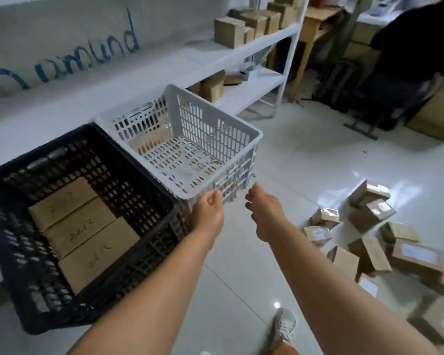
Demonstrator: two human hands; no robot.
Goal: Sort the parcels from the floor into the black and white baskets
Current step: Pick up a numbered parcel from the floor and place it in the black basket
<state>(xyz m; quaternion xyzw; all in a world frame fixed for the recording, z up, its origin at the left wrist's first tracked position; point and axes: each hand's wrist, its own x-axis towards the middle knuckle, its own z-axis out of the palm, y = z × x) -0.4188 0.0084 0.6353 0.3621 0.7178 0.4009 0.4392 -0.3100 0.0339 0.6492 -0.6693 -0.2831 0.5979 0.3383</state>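
Left hand: my arm is stretched forward, fingers loosely curled, gripping nothing.
Right hand: my arm is reaching forward beside it, fingers relaxed, holding nothing.

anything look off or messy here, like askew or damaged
The parcels lie in a loose, tumbled heap on the floor, tilted every way. The white basket sits tipped, resting on the black basket rim. No damage visible.
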